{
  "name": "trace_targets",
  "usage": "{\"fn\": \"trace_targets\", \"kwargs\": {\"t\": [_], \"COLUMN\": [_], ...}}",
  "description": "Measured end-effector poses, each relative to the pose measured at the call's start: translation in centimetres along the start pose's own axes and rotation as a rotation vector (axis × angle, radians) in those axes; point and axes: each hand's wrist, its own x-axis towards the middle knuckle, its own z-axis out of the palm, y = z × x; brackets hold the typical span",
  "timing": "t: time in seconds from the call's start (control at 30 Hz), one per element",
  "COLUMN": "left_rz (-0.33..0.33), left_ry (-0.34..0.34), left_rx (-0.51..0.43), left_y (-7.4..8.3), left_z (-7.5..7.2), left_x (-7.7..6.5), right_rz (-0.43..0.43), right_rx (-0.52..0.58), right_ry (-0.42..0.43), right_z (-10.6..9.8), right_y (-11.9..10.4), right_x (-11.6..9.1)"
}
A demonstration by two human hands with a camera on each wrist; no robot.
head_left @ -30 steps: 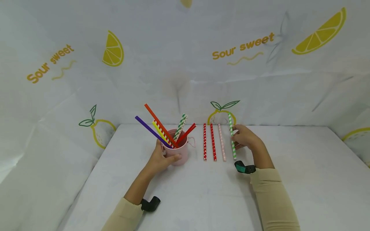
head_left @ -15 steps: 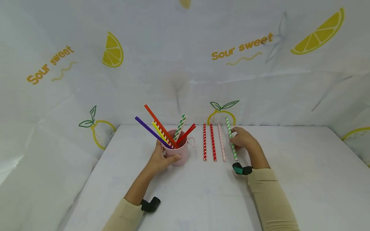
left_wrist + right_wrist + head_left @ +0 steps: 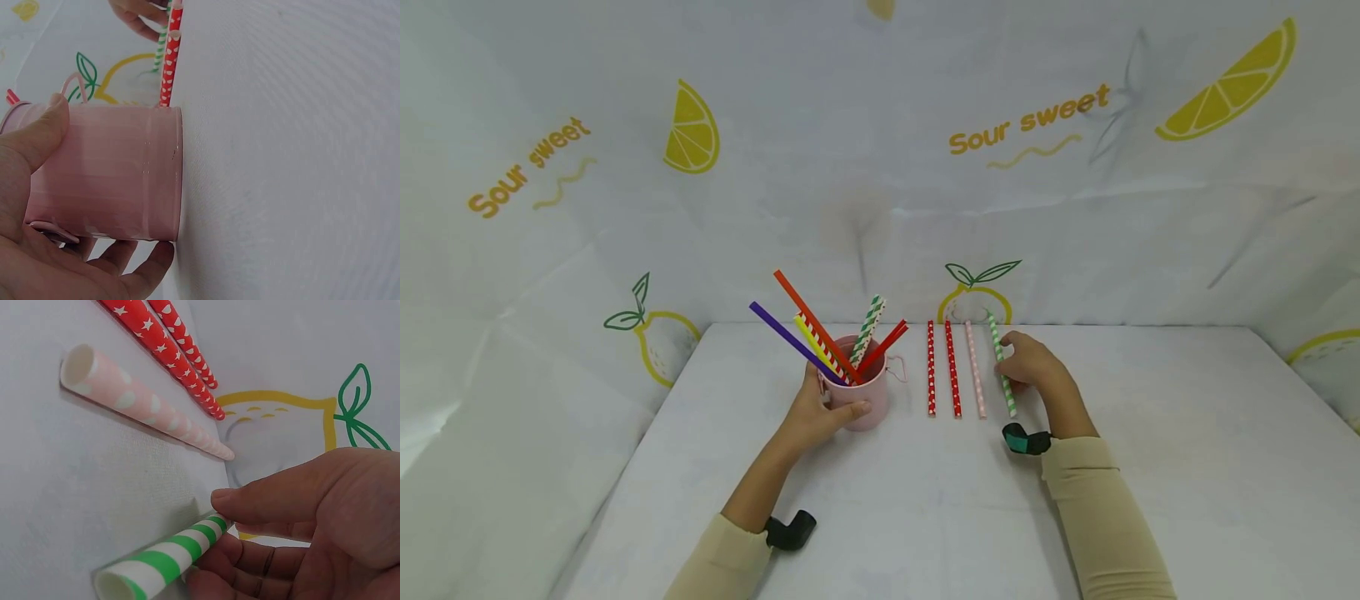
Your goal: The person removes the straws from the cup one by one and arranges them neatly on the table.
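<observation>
My left hand (image 3: 820, 412) holds a pink metal cup (image 3: 868, 408) from its left side. In the left wrist view the thumb (image 3: 47, 134) lies along one side of the cup and the fingers curl under the other. Out of the cup lean several straws: purple, yellow, orange, red, red-striped and green-patterned. Over to the right, my right hand (image 3: 1033, 362) pinches a green-and-white striped straw (image 3: 165, 557) near its far part. That straw lies along the table, slightly slanted. Beside it rests a pink straw with white spots (image 3: 140, 403).
Left of the pink straw lie two red straws, one with white stars (image 3: 165, 347) and one with white hearts (image 3: 931, 371). They run roughly parallel on the white table (image 3: 910, 517). A white cloth with lemon prints (image 3: 850, 167) rises behind the table's back edge.
My right hand has brought the green striped straw a little left and its far end down toward the table, beside the pink one. My left hand and the cup stay put.
</observation>
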Motion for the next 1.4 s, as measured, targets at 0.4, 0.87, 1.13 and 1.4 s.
{"fn": "trace_targets", "kwargs": {"t": [0.4, 0.87, 1.13, 1.4], "left_rz": [-0.067, -0.059, -0.010, -0.002], "left_ry": [0.005, -0.003, -0.021, -0.003], "left_rx": [0.034, 0.019, -0.018, -0.014], "left_y": [0.4, 0.3, 0.2, 0.1], "left_z": [0.0, -0.1, 0.6, 0.0], "left_x": [-0.1, -0.1, -0.1, -0.1], "right_rz": [-0.010, -0.084, -0.295, -0.680], "right_rx": [-0.025, 0.049, 0.190, 0.335], "right_ry": [0.021, 0.177, 0.384, 0.455], "right_z": [0.3, -0.7, -1.6, -0.7], "right_y": [0.1, -0.1, -1.3, -6.6], "right_x": [-0.1, -0.9, -2.2, -4.7]}}
